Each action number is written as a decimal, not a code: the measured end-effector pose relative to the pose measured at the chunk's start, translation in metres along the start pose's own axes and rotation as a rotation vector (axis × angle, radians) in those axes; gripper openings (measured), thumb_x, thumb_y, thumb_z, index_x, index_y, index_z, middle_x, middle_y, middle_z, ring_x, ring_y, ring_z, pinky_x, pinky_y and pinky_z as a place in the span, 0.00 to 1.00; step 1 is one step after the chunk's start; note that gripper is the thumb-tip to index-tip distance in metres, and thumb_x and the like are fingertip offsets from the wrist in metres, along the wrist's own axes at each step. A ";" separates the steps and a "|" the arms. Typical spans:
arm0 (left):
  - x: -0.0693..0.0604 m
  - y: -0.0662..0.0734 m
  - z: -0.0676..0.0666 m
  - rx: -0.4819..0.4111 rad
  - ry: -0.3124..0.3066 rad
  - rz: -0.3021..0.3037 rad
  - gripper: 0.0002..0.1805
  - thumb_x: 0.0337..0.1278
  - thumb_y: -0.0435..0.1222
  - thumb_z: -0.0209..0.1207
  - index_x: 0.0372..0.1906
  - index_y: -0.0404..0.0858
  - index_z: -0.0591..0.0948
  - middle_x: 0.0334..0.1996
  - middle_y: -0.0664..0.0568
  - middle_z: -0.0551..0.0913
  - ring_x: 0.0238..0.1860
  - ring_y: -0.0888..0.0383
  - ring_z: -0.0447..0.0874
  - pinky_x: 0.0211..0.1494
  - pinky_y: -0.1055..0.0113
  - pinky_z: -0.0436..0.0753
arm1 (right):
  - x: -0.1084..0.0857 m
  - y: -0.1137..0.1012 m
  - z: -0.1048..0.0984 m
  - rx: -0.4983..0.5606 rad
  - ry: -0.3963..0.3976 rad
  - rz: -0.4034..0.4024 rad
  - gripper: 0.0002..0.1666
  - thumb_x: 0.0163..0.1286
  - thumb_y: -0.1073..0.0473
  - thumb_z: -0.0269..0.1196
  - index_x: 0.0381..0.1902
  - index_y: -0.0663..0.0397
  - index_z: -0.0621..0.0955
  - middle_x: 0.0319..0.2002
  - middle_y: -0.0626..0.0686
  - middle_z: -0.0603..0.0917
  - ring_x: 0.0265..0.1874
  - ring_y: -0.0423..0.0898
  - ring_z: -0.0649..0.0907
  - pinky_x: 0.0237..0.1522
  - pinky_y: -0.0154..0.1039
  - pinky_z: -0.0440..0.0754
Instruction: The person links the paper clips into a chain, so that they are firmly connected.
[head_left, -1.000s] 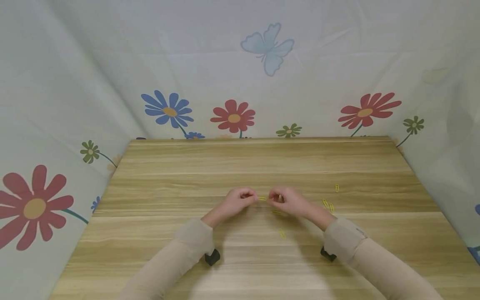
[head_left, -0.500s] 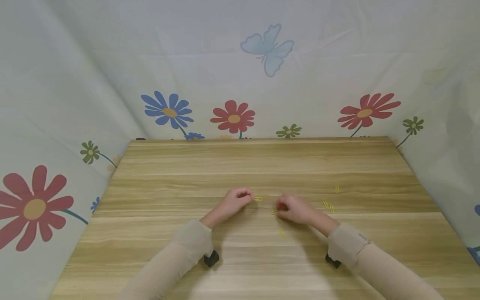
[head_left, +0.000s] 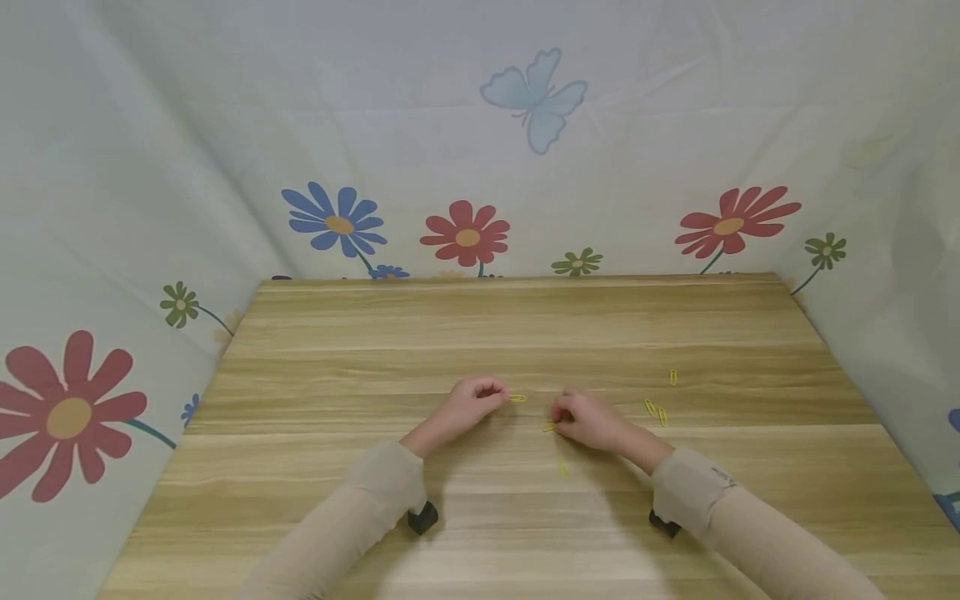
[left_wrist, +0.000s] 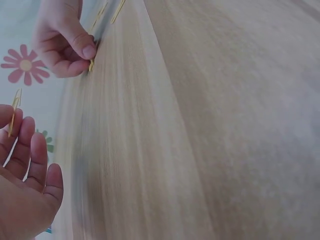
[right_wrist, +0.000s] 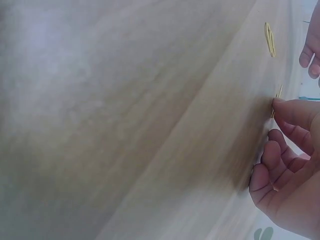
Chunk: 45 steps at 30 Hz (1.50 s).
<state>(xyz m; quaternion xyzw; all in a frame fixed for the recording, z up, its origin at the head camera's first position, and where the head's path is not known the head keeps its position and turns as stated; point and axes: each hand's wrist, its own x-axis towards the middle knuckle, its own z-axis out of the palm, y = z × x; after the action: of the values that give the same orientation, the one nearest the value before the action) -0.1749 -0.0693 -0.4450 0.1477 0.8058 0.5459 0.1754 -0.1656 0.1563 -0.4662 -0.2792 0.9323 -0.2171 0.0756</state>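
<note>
Between the thumb and finger of my left hand (head_left: 467, 406) I pinch a yellow paper clip (head_left: 517, 398); it points right, above the wooden table. In the left wrist view this clip (left_wrist: 15, 112) stands up from the fingertips, the other fingers loosely bent. To the right, my right hand (head_left: 594, 422) is down at the tabletop, thumb and finger pinching a second yellow paper clip (head_left: 548, 427). Its end (right_wrist: 279, 91) sticks out past the fingertips in the right wrist view. Nearer my body, a loose yellow paper clip (head_left: 564, 467) lies on the table.
Right of my right hand, two yellow paper clips (head_left: 650, 407) lie side by side on the wooden table (head_left: 480, 333). One more paper clip (head_left: 673, 377) lies farther back. A flower-print curtain (head_left: 630, 167) hangs behind the table and along its sides.
My right hand has moved away from the left hand's clip, right and toward my body, and now pinches a clip at the table. My left hand shifted slightly left with its clip.
</note>
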 end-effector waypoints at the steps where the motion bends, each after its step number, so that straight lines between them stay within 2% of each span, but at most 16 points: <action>1: 0.000 0.000 0.000 0.006 -0.003 0.001 0.09 0.57 0.34 0.53 0.36 0.31 0.78 0.37 0.42 0.79 0.32 0.64 0.69 0.36 0.71 0.70 | 0.000 -0.001 0.000 0.005 -0.005 0.006 0.05 0.52 0.61 0.64 0.25 0.52 0.77 0.26 0.47 0.74 0.26 0.39 0.72 0.28 0.31 0.69; 4: -0.001 0.001 0.000 0.019 -0.017 -0.002 0.10 0.57 0.34 0.52 0.37 0.30 0.78 0.38 0.41 0.79 0.32 0.63 0.69 0.36 0.71 0.71 | 0.001 -0.002 -0.001 0.024 -0.024 0.031 0.05 0.52 0.62 0.64 0.25 0.53 0.76 0.26 0.47 0.74 0.26 0.39 0.72 0.28 0.31 0.69; 10: 0.012 -0.024 0.001 0.022 -0.026 -0.020 0.11 0.57 0.40 0.54 0.38 0.36 0.79 0.38 0.44 0.79 0.33 0.61 0.69 0.35 0.70 0.70 | 0.003 -0.001 -0.001 0.039 -0.037 0.050 0.05 0.52 0.63 0.64 0.24 0.53 0.76 0.26 0.46 0.73 0.26 0.38 0.72 0.28 0.31 0.69; 12: 0.013 -0.026 0.002 0.028 -0.022 -0.018 0.11 0.57 0.40 0.54 0.37 0.37 0.79 0.37 0.45 0.80 0.32 0.61 0.70 0.35 0.70 0.71 | 0.003 0.000 0.000 0.042 -0.035 0.044 0.05 0.52 0.63 0.64 0.24 0.53 0.76 0.25 0.47 0.73 0.25 0.38 0.72 0.28 0.31 0.69; 23: 0.013 -0.025 0.003 0.053 -0.009 -0.011 0.10 0.57 0.39 0.54 0.36 0.37 0.80 0.35 0.49 0.80 0.32 0.62 0.70 0.35 0.70 0.72 | 0.004 0.001 -0.001 0.064 -0.053 0.029 0.07 0.52 0.64 0.62 0.21 0.52 0.73 0.22 0.46 0.70 0.22 0.38 0.68 0.23 0.29 0.65; 29: 0.013 -0.027 0.004 0.066 -0.016 0.007 0.11 0.57 0.39 0.53 0.36 0.35 0.79 0.34 0.48 0.79 0.31 0.62 0.69 0.34 0.71 0.71 | 0.004 0.001 -0.002 0.048 -0.068 -0.015 0.09 0.51 0.64 0.62 0.19 0.50 0.72 0.19 0.44 0.70 0.20 0.37 0.67 0.22 0.29 0.63; 38: 0.013 -0.029 0.005 0.083 -0.013 0.018 0.10 0.57 0.39 0.53 0.35 0.36 0.80 0.33 0.46 0.80 0.28 0.62 0.69 0.32 0.71 0.71 | 0.001 0.004 0.000 -0.011 -0.037 -0.071 0.08 0.52 0.61 0.62 0.19 0.49 0.73 0.21 0.43 0.70 0.21 0.36 0.67 0.23 0.28 0.64; 45: 0.014 -0.030 0.006 0.080 0.003 -0.015 0.10 0.57 0.40 0.54 0.35 0.37 0.80 0.32 0.47 0.80 0.28 0.62 0.69 0.30 0.72 0.71 | 0.000 0.006 0.002 -0.011 -0.006 -0.083 0.09 0.53 0.62 0.62 0.18 0.50 0.73 0.18 0.42 0.70 0.19 0.35 0.66 0.22 0.27 0.64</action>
<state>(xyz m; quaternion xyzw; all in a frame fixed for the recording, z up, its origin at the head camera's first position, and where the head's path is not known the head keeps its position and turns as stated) -0.1859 -0.0689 -0.4763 0.1476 0.8285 0.5120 0.1722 -0.1683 0.1598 -0.4705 -0.3189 0.9208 -0.2142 0.0677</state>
